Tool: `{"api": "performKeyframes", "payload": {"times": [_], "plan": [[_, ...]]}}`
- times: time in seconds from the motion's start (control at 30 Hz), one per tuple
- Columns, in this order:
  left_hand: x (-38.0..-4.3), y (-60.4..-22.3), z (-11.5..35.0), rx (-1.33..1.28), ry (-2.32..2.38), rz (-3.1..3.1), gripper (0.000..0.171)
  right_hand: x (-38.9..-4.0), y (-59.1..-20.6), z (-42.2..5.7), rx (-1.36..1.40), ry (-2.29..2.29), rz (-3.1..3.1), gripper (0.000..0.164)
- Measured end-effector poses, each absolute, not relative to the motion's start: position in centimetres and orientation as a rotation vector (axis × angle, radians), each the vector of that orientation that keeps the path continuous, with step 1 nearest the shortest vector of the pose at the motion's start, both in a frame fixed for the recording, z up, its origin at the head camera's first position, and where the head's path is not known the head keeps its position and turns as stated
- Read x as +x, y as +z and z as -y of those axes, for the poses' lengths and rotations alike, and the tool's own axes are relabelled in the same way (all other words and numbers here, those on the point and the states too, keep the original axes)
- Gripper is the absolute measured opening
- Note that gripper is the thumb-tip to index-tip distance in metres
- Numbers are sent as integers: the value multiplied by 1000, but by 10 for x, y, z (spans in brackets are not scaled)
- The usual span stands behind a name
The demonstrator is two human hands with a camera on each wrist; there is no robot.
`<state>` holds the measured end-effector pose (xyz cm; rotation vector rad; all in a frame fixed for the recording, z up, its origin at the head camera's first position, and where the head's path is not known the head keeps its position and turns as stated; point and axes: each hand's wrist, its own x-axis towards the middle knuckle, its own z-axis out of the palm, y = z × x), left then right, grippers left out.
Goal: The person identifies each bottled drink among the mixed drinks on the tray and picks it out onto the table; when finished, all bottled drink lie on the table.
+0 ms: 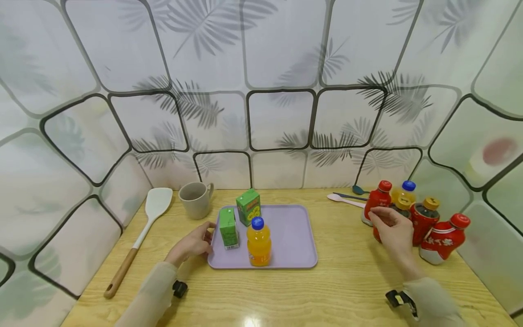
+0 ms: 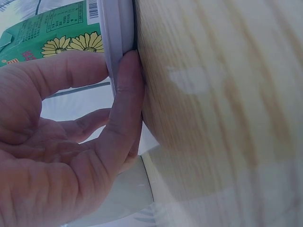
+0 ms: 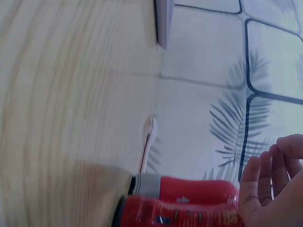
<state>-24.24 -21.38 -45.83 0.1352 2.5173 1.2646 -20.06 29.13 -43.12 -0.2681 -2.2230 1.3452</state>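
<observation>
My left hand grips the left rim of a lilac tray; in the left wrist view, the thumb and a finger pinch its edge. On the tray stand two green drink cartons, one at the left and one behind. An orange drink bottle with a blue cap stands at the tray's front. My right hand hovers at a group of bottles, fingers loosely bent and holding nothing. Nearest its fingertips is a red bottle with a red cap. Parts of the bottles behind the hand are hidden.
Beside the right hand stand a dark bottle with a yellow cap, a red-and-white bottle and a blue-capped orange bottle. A pink spoon lies at the back. At left are a grey mug and a white spatula.
</observation>
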Motion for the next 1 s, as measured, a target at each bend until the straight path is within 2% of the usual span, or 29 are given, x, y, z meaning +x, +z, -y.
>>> {"api": "performKeyframes", "payload": {"times": [0.37,0.63,1.0], "plan": [[-243,-460,214,159,1283,-2525,77,-211,-444,-256,-56,1451,2421,31],[-243,-459,214,175,1276,-2524,76,-215,-448,-231,77,1706,2426,33],[-242,-459,214,158,1272,-2515,76,-221,-453,-205,156,1888,2435,35]]}}
